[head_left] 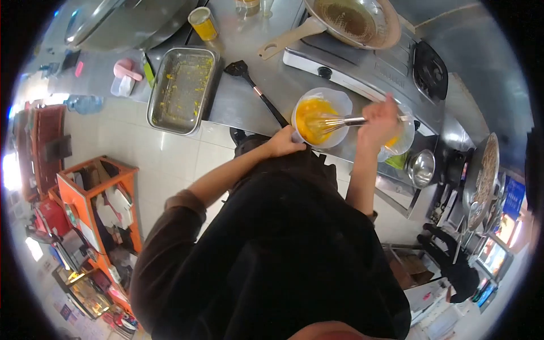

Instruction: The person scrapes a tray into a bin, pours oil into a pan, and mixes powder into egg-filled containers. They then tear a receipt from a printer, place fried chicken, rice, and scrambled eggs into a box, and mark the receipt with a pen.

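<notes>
My right hand [378, 122] is closed round the handle of a wire whisk [327, 123]. The whisk's wires dip into yellow beaten egg [313, 112] inside a white bowl [340, 102] at the counter's front edge. With its fingers on the near left rim, my left hand [285, 141] grips this bowl. Partly behind my right wrist is a second pale bowl [407, 143] with some yellow in it. A black spatula [255, 88] lies on the counter, its handle end near my left hand.
A metal tray [160, 105] with yellow scraps sits left, beside a yellow can [203, 24]. A frying pan [382, 22] rests on the gas stove [362, 73] ahead. At right are a small metal bowl [421, 168] and a large wok [481, 181]. Another person [459, 272] is at far right.
</notes>
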`<state>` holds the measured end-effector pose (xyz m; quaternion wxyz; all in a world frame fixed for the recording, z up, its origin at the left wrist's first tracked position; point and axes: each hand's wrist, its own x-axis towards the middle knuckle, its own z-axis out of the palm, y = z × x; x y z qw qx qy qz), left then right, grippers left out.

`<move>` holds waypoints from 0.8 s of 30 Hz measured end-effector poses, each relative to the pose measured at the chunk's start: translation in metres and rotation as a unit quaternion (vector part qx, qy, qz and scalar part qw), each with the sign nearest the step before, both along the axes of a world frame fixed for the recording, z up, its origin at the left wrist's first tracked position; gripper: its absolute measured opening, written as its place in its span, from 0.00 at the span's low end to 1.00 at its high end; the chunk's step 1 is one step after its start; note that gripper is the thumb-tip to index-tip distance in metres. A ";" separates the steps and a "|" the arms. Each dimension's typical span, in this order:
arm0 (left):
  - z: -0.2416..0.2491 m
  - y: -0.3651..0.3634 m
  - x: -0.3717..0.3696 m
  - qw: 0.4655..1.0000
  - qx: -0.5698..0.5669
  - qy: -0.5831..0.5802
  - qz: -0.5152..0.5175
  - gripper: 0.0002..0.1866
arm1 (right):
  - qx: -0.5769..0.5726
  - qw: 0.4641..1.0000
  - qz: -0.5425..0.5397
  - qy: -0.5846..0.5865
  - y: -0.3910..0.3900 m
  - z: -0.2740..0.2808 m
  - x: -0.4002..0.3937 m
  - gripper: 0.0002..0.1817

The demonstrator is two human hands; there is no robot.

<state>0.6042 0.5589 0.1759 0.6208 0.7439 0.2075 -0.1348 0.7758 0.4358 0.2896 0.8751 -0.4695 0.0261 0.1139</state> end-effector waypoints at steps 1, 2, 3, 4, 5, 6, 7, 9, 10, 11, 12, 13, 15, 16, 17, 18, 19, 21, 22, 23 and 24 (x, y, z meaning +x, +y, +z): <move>0.011 0.004 0.000 0.999 -0.032 0.000 -0.016 0.29 | 0.029 0.998 -0.028 -0.057 -0.004 -0.012 -0.003 0.11; 0.005 0.002 -0.003 0.999 -0.036 -0.002 -0.008 0.29 | 0.025 0.998 -0.019 -0.058 0.002 -0.033 -0.017 0.11; -0.006 -0.002 -0.005 1.000 -0.007 -0.019 0.012 0.28 | -0.059 0.993 -0.075 -0.070 0.016 -0.056 -0.038 0.14; -0.007 -0.001 -0.002 0.999 0.025 -0.037 0.032 0.28 | -0.113 0.990 -0.069 -0.038 0.016 -0.055 -0.032 0.18; -0.011 0.002 0.002 0.998 0.023 -0.038 0.038 0.28 | -0.165 0.984 -0.060 -0.006 0.016 -0.056 -0.025 0.23; -0.010 0.005 0.003 0.999 0.024 -0.031 0.008 0.31 | -0.172 0.984 -0.055 -0.004 0.003 -0.038 -0.015 0.23; -0.010 0.004 0.002 0.999 0.021 -0.022 -0.021 0.33 | -0.085 0.995 -0.049 -0.015 -0.012 -0.015 -0.009 0.22; -0.019 0.001 0.003 0.999 0.027 -0.031 -0.006 0.32 | 0.013 0.996 -0.034 -0.079 -0.017 -0.021 -0.013 0.23; -0.025 0.000 0.004 0.998 0.040 -0.046 -0.003 0.30 | 0.013 0.996 -0.033 -0.081 -0.006 -0.034 -0.028 0.23; -0.035 -0.001 0.004 0.998 0.034 -0.053 0.020 0.30 | -0.086 0.992 -0.045 -0.080 0.013 -0.046 -0.047 0.24; -0.030 0.002 0.007 0.997 0.035 -0.058 0.022 0.30 | -0.159 0.983 -0.026 -0.085 0.014 -0.044 -0.041 0.24; -0.021 0.005 0.008 0.997 0.058 -0.051 0.010 0.30 | -0.231 0.969 -0.007 -0.091 0.016 -0.039 -0.035 0.24; -0.023 -0.001 0.002 0.997 0.071 -0.033 -0.004 0.31 | -0.126 0.988 -0.009 -0.092 -0.009 -0.002 -0.023 0.23; -0.033 0.002 0.006 0.998 0.057 -0.031 -0.016 0.31 | -0.013 0.995 -0.010 -0.098 -0.012 0.008 -0.021 0.22; -0.040 0.003 0.006 0.998 0.042 -0.029 -0.032 0.32 | -0.044 0.990 -0.106 -0.086 0.003 -0.017 -0.034 0.23; -0.035 0.001 0.002 0.998 0.041 -0.030 -0.034 0.32 | -0.046 0.989 -0.108 -0.086 0.008 -0.033 -0.048 0.23; -0.024 0.002 0.001 0.998 0.038 -0.052 -0.003 0.31 | -0.124 0.986 -0.077 -0.078 0.016 -0.042 -0.056 0.23; -0.030 0.003 0.004 0.994 0.089 -0.061 -0.010 0.31 | -0.196 0.977 0.006 -0.085 0.005 -0.027 -0.037 0.23; -0.031 0.002 0.002 0.995 0.084 -0.054 -0.014 0.31 | -0.201 0.977 0.004 -0.077 -0.007 -0.020 -0.030 0.23; -0.033 0.003 0.004 0.996 0.065 -0.052 -0.009 0.31 | -0.110 0.990 -0.011 -0.085 -0.018 -0.016 -0.024 0.21; -0.032 0.006 0.007 0.997 0.050 -0.054 -0.003 0.32 | -0.014 0.995 -0.027 -0.096 -0.021 -0.013 -0.021 0.19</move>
